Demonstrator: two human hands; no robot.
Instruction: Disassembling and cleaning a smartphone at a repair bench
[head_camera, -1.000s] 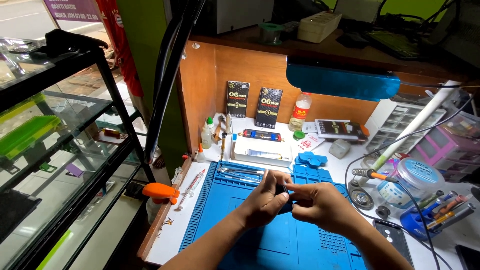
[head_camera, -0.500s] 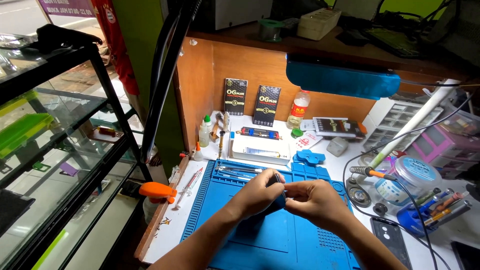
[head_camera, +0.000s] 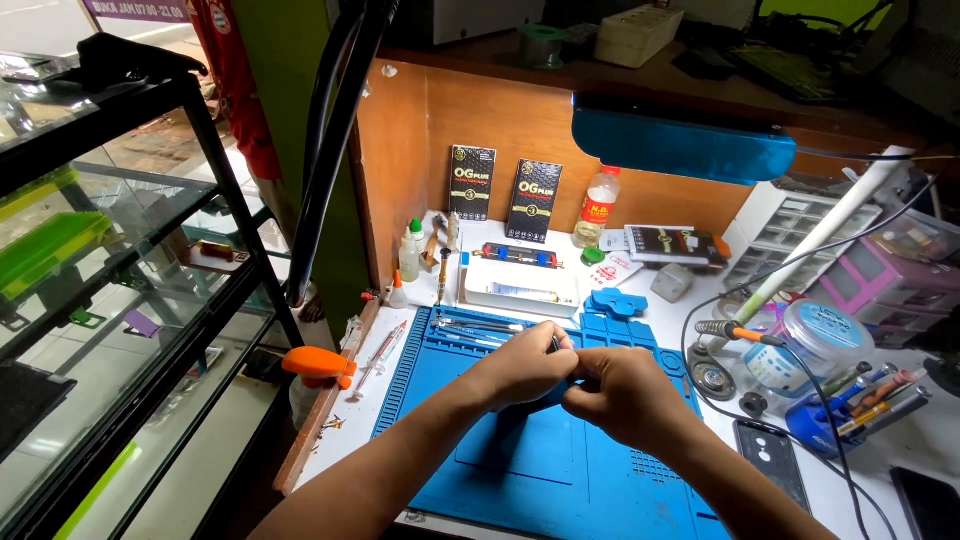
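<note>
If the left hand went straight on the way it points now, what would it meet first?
The left hand points right, fingertips already at the right hand, so it would probably meet that hand first; the small item pinched between them is mostly hidden.

Repair workshop: blue work mat (head_camera: 520, 470), soldering iron (head_camera: 735, 331)

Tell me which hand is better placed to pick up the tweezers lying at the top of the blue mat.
Left, probably. The left hand sits just below the tweezers on the blue mat, while the right hand is farther away. Both hands are closed together around something small.
</note>
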